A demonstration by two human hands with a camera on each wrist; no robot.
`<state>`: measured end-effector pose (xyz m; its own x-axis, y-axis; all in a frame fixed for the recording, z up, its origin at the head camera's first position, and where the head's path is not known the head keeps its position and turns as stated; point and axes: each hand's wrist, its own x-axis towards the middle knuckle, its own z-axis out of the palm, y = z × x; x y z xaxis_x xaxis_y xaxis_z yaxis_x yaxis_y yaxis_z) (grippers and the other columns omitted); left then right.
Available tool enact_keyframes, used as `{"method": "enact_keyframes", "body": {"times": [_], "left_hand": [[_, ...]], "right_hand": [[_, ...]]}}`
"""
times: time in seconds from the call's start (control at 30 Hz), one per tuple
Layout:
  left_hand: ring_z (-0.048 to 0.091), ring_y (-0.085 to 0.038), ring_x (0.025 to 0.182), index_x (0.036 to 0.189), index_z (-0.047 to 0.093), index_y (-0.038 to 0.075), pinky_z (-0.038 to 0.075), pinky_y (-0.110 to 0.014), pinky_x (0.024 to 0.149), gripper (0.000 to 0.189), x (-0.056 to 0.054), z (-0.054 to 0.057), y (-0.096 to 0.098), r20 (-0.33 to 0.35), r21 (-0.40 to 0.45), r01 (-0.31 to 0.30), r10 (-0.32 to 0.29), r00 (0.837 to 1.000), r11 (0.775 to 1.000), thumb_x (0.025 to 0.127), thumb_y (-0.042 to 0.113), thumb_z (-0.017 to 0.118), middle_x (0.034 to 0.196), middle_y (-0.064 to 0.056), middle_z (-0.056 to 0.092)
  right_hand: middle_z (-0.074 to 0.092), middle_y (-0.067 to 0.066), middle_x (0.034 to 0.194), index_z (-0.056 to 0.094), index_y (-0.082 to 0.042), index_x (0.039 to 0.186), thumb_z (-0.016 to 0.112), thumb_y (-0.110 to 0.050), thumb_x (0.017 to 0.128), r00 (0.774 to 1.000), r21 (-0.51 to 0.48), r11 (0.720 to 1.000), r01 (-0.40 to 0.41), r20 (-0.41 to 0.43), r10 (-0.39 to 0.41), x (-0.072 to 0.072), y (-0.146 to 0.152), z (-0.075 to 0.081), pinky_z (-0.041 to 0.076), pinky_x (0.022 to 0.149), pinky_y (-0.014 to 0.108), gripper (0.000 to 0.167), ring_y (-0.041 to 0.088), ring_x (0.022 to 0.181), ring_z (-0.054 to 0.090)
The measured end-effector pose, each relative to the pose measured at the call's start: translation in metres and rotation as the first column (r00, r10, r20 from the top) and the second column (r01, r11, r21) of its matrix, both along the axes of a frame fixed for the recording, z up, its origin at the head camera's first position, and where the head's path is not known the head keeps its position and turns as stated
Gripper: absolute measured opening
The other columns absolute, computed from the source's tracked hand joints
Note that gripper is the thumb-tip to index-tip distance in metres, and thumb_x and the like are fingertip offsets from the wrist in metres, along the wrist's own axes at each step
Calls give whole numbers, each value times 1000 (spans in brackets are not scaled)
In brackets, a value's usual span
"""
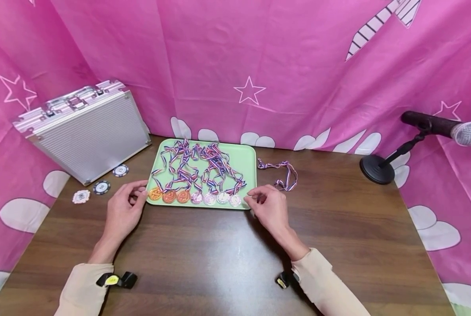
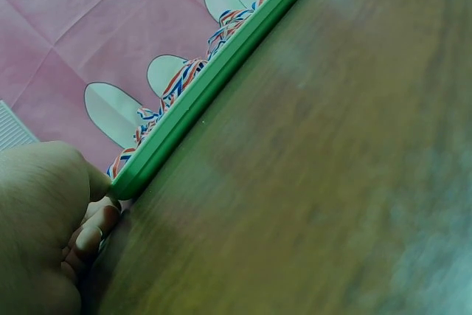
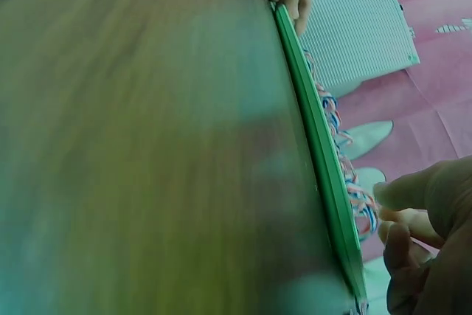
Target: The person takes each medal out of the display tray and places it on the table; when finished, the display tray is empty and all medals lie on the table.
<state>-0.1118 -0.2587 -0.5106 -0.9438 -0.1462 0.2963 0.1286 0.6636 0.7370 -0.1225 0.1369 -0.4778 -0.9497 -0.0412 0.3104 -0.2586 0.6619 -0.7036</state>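
A light green tray [image 1: 197, 206] lies on the wooden table. Along its front edge runs a row of medals: a gold one [image 1: 155, 193] at the left, bronze ones [image 1: 169, 196] beside it, then several silver ones [image 1: 209, 199]. Their striped ribbons [image 1: 215, 160] are heaped behind. My left hand [image 1: 124, 208] grips the tray's left front corner, thumb and fingers either side of the rim [image 2: 136, 175]. At the right front corner my right hand [image 1: 270, 206] hovers with fingers loosely bent, near the last silver medal [image 1: 235, 200]; nothing shows between the fingertips [image 3: 383, 195].
Another striped ribbon [image 1: 290, 175] lies right of the tray. A silver case [image 1: 93, 136] stands at the back left, with poker chips [image 1: 102, 187] before it. A microphone on a stand [image 1: 377, 169] is at the back right. Pink cloth [image 1: 203, 66] hangs behind the table.
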Motion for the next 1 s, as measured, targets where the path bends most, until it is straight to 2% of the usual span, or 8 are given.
{"method": "enact_keyframes", "body": {"times": [0.1, 0.23, 0.33, 0.5, 0.73, 0.77, 0.9, 1.0], "left_hand": [[55, 1, 89, 134, 75, 0, 41, -7, 74, 28, -1, 0, 1, 1, 1, -2, 2, 1000, 1000, 107, 9, 69, 108, -14, 71], [55, 0, 89, 134, 75, 0, 41, -8, 74, 28, -1, 1, 2, 2, 4, 0, 0, 1000, 1000, 108, 8, 69, 108, -14, 71], [55, 1, 89, 133, 75, 0, 41, -8, 74, 28, -1, 2, 3, -1, 9, 1, -1, 1000, 1000, 107, 8, 69, 108, -14, 71], [54, 3, 88, 133, 75, 0, 41, -8, 73, 28, 0, 1, 3, -3, 5, 1, -1, 1000, 1000, 107, 7, 69, 108, -14, 71], [54, 2, 89, 134, 75, 1, 41, -7, 74, 29, 1, 2, 3, -2, 8, 1, -1, 1000, 1000, 107, 7, 70, 108, -14, 72], [54, 2, 89, 134, 75, 1, 41, -7, 74, 29, 1, 2, 3, 1, 8, 1, -1, 1000, 1000, 107, 7, 70, 108, -14, 72], [54, 2, 89, 134, 75, 0, 41, -8, 74, 28, 1, 2, 3, 2, 7, 0, 0, 1000, 1000, 107, 7, 70, 108, -14, 71], [54, 3, 89, 134, 75, 0, 41, -8, 74, 28, 1, 2, 3, -2, 3, 0, 0, 1000, 1000, 107, 7, 70, 108, -15, 72]], "right_hand": [[76, -1, 84, 87, -13, 92, 97, -18, 84, 1000, 72, 997, -9, 18, 8, -2, -9, 1, 53, 65, 36, 13, 12, 65, 64], [78, -3, 88, 88, -19, 90, 99, -29, 82, 998, 175, 985, 8, 52, -17, -4, -18, 0, 55, 69, 45, 17, 19, 75, 72], [79, -4, 89, 88, -22, 89, 101, -37, 79, 997, 229, 973, 25, 60, -40, -6, -22, -2, 56, 72, 48, 22, 23, 82, 75], [77, -5, 86, 87, -24, 90, 103, -45, 74, 994, 277, 960, 43, 81, -68, -10, -25, -4, 56, 72, 49, 31, 25, 82, 76], [69, -19, 80, 79, -35, 86, 102, -57, 69, 997, 256, 965, 58, 27, -67, -33, -16, -58, 49, 64, 41, 36, 9, 73, 66], [70, -19, 80, 78, -35, 87, 101, -57, 71, 998, 247, 968, 49, 22, -57, -33, -15, -59, 50, 65, 40, 36, 9, 73, 67], [75, -12, 78, 78, -26, 87, 99, -37, 81, 996, 120, 993, 0, 83, -10, -22, -17, -27, 51, 67, 40, 24, 12, 72, 69], [77, -5, 74, 81, -16, 86, 97, -17, 84, 988, -1, 1000, -11, 152, 11, -16, -17, -1, 52, 65, 33, 16, 10, 67, 68]]}}
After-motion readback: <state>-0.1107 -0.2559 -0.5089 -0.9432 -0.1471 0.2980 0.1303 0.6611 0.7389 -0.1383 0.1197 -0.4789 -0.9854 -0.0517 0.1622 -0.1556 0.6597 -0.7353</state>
